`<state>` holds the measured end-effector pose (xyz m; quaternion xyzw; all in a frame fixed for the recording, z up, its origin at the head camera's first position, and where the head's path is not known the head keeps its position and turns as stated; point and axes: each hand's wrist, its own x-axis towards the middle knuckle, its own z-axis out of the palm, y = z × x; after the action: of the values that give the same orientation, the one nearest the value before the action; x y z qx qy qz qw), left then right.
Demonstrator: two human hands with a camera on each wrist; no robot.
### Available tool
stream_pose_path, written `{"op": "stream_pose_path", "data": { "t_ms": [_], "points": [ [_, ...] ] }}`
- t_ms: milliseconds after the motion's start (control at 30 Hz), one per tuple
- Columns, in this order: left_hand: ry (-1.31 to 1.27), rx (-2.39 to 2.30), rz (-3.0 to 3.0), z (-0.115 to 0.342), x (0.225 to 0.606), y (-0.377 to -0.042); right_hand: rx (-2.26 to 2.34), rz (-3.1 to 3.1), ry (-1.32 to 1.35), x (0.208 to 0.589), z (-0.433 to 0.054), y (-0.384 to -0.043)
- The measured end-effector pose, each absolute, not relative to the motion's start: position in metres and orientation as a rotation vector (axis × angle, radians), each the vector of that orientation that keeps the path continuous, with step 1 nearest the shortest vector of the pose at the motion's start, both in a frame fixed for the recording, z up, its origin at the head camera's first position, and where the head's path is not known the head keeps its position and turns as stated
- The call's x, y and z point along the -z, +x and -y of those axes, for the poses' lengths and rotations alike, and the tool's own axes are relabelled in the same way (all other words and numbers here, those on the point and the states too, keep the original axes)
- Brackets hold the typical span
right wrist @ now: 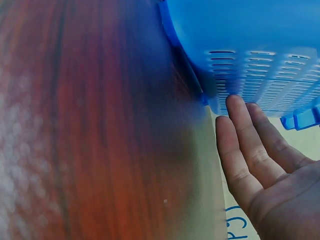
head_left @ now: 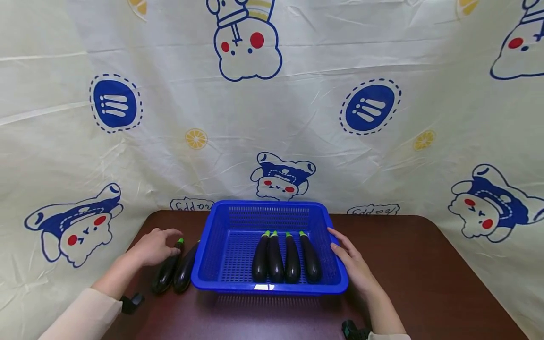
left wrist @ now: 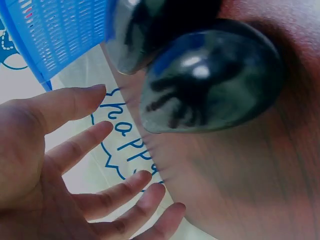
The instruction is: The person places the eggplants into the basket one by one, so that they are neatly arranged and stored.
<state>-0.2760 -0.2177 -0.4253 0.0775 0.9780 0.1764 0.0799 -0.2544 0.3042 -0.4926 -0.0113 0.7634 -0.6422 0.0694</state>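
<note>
A blue plastic basket (head_left: 237,257) stands on the table, its walls slotted. Inside, toward its right half, several dark eggplants (head_left: 292,264) lie side by side, green stem ends facing away. To the basket's left lie two more: an outer eggplant (head_left: 163,276) and an inner eggplant (head_left: 184,271) close to the basket wall. My left hand (head_left: 155,246) hovers over the outer one's stem end, fingers spread and relaxed; the left wrist view shows a gap between the hand and the eggplant (left wrist: 220,85). Straight fingers of my right hand (head_left: 356,268) touch the basket's right side.
The dark brown table (head_left: 408,269) extends right of the basket and in front of it. Behind the table hangs a pale printed cloth (head_left: 314,108), reaching down to the far edge. A black strap device (head_left: 132,303) sits on the left wrist.
</note>
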Motion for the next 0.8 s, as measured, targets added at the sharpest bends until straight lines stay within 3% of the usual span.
{"op": "stream_pose_path", "data": {
  "t_ms": [800],
  "points": [
    [0.251,-0.555,-2.842,0.218,0.442,-0.27,1.957,-2.293,-0.06,0.495,-0.304,-0.253]
  ]
}}
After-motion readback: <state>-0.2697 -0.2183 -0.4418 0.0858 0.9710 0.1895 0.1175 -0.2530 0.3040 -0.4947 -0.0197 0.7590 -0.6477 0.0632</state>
